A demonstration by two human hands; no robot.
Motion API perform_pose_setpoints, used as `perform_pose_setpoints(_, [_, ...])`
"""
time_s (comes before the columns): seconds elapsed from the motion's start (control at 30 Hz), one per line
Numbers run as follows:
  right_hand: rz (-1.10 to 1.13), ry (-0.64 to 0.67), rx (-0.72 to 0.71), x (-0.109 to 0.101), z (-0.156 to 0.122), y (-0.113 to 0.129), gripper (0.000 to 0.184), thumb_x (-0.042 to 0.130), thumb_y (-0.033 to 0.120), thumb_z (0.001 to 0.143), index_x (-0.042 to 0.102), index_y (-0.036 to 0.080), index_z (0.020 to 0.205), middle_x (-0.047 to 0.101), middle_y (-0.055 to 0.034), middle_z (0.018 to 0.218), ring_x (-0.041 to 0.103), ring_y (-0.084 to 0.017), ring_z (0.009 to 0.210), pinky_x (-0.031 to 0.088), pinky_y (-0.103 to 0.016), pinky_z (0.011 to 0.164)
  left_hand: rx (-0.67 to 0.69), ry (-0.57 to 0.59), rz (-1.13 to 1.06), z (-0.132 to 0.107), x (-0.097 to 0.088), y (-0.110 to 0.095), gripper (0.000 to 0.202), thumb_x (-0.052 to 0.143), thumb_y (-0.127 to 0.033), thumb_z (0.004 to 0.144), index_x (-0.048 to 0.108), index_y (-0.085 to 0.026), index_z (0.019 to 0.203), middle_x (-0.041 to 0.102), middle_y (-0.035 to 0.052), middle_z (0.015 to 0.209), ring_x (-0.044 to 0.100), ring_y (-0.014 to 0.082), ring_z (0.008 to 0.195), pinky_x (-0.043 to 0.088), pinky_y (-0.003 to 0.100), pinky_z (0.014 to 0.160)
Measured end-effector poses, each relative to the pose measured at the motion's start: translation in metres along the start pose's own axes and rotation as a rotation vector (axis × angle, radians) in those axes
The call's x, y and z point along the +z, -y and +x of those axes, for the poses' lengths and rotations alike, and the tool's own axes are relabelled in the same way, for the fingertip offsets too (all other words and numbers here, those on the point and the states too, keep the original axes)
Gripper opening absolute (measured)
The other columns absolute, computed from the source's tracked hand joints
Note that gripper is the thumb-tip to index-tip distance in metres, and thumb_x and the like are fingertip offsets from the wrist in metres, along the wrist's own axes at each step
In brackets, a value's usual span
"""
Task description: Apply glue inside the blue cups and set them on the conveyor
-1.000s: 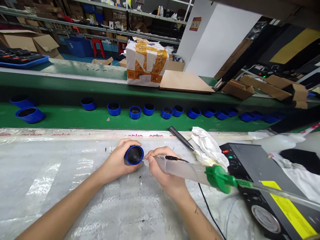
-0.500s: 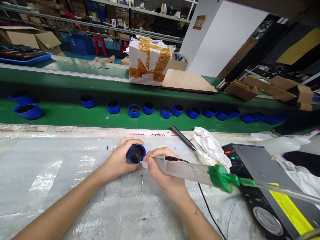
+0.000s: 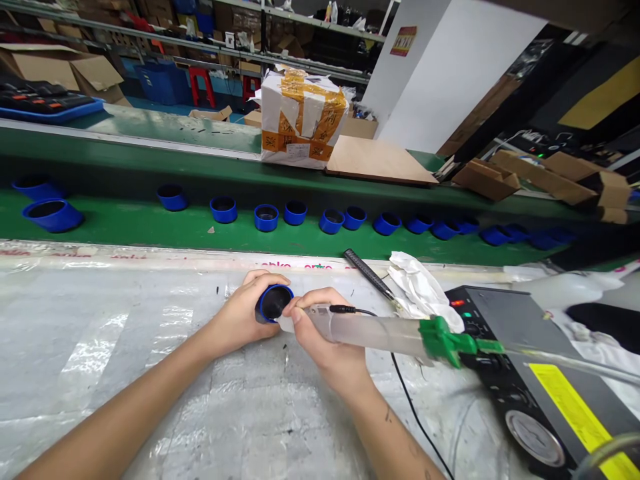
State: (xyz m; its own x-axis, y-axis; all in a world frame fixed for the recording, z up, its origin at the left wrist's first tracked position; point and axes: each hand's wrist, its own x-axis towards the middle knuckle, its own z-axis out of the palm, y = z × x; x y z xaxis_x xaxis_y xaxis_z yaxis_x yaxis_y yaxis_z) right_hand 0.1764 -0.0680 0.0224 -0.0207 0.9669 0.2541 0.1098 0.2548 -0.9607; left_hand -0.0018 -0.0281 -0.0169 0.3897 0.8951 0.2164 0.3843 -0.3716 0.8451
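My left hand (image 3: pixel 240 317) is wrapped round a blue cup-shaped part (image 3: pixel 274 303) with a black inside, held on its side just above the plastic-covered bench. My right hand (image 3: pixel 320 340) grips a clear dispensing syringe (image 3: pixel 370 330) like a pen, its tip at the rim of the blue part. A green cap (image 3: pixel 440 340) and a clear hose lead from the syringe's back end to the right. A thin black cable (image 3: pixel 345 310) runs along the syringe.
A row of several blue parts (image 3: pixel 295 213) stands on the green conveyor belt (image 3: pixel 150 230) beyond the bench. A black controller box (image 3: pixel 525 373) with a yellow label sits at the right, with crumpled white tissue (image 3: pixel 420 287) and a black pen-like tool (image 3: pixel 367 272) beside it. A taped parcel (image 3: pixel 300 117) stands further back.
Both hands have crept slightly up and right together, and the syringe tip has closed in on the rim of the blue part. The view has tilted a little.
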Motion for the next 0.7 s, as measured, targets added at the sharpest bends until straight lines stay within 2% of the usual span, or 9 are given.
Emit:
perform_pose_setpoints(0.13, [-0.026,-0.020,-0.003,0.002,0.001,0.000,0.003,0.069,0.025,0.084,0.066,0.024,0.082,0.076,-0.0033,0.081,0.072,-0.021,0.072,0.055,-0.035,0.071,0.009,0.005,0.006,0.000,0.000,0.000,0.057,0.076,-0.008,0.072,0.058,-0.027,0.123,0.058,0.0073,0.128,0.053,0.0296,0.129,0.049,0.049,0.109])
perform_pose_setpoints(0.7, [0.062,-0.079,-0.020,0.012,0.005,-0.001,0.006,0.072,0.026,0.080,0.067,0.025,0.083,0.078,-0.0036,0.080,0.077,-0.024,0.079,0.060,-0.038,0.074,0.029,0.012,0.001,-0.002,-0.001,0.003,0.055,0.079,-0.018,0.076,0.056,-0.028,0.124,0.059,0.0072,0.127,0.053,0.0288,0.129,0.050,0.046,0.108])
